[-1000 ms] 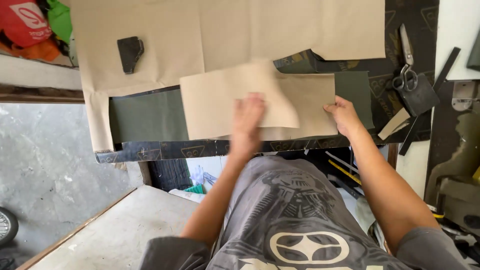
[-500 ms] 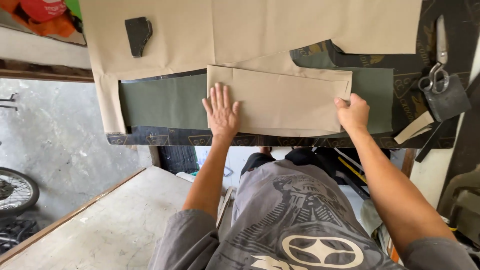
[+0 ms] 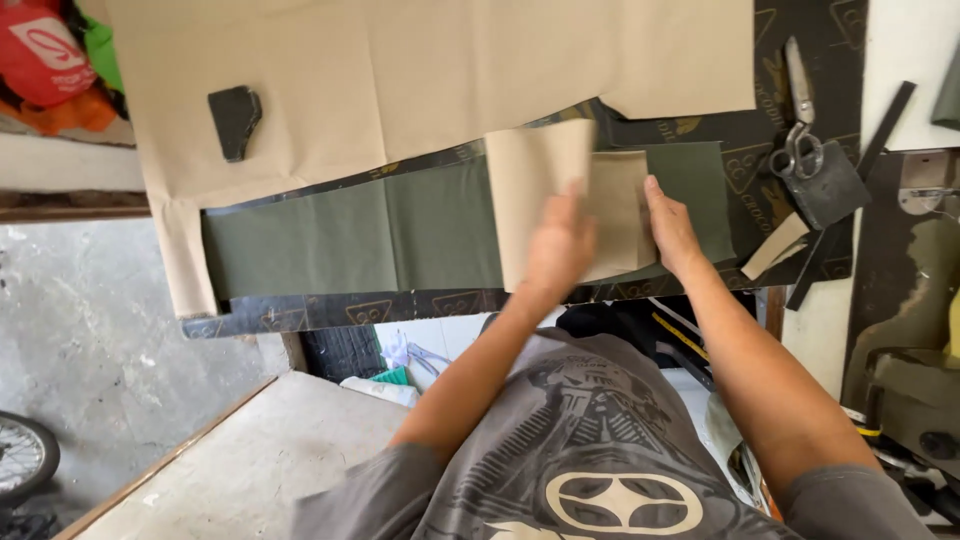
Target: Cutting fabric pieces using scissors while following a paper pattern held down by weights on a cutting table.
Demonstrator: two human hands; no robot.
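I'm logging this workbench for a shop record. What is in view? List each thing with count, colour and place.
folded tan paper piece: 1, tan, on the green fabric, under both hands
olive green fabric: 1 strip, olive green, along the bench's front edge
large tan paper sheet: 1, tan, across the back of the bench
dark weight: 1, black, on the large sheet, left
scissors: 1 pair, metal, right side of the bench
dark flat block: 1, dark grey, just in front of the scissors
black patterned mat: 1, black, under the fabric
wheel: 1, black, on the floor, lower left
left hand: 1, on the folded piece
right hand: 1, at the piece's right edge
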